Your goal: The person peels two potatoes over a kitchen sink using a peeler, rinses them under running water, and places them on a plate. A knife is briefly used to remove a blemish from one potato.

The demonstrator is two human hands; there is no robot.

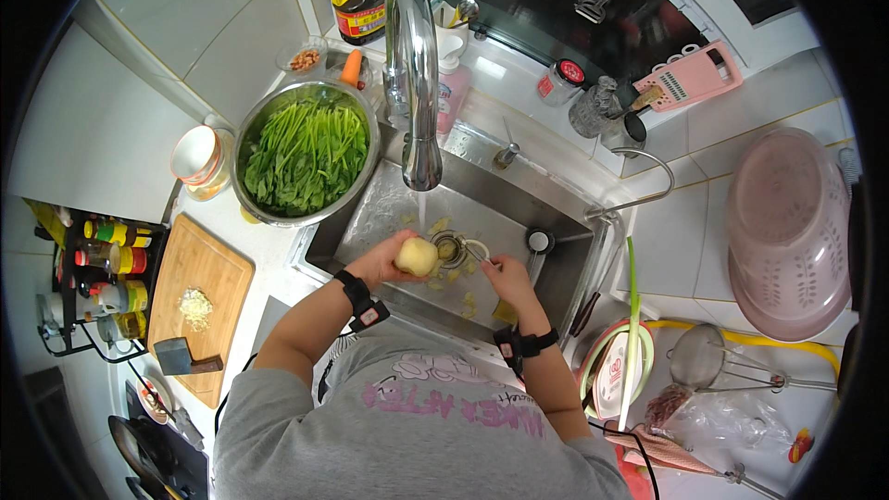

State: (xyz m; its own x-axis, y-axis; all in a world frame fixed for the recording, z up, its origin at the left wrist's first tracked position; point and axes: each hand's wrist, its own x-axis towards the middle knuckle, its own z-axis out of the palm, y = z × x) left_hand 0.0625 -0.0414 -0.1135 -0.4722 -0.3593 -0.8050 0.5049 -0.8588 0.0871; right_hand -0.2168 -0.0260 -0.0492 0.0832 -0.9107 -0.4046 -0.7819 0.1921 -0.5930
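Observation:
My left hand (386, 257) holds a peeled potato (416, 256) above the sink, just below a thin stream of running water (421, 212). In my right hand (508, 280) is a small metal peeler (477, 250), its head pointing towards the potato and apart from it. Pale peelings (451, 273) lie scattered over the bottom of the steel sink (389, 198) and around its drain strainer (450, 248). The chrome faucet (421, 160) arches over the basin in front of me.
On the left, a steel bowl of leafy greens (305, 153) stands beside the sink. A cutting board (229, 271) bears minced garlic (195, 307) and a cleaver (173, 355). Right of the sink are a green-rimmed basin (649, 361), a scallion (633, 333) and a mesh strainer (696, 355).

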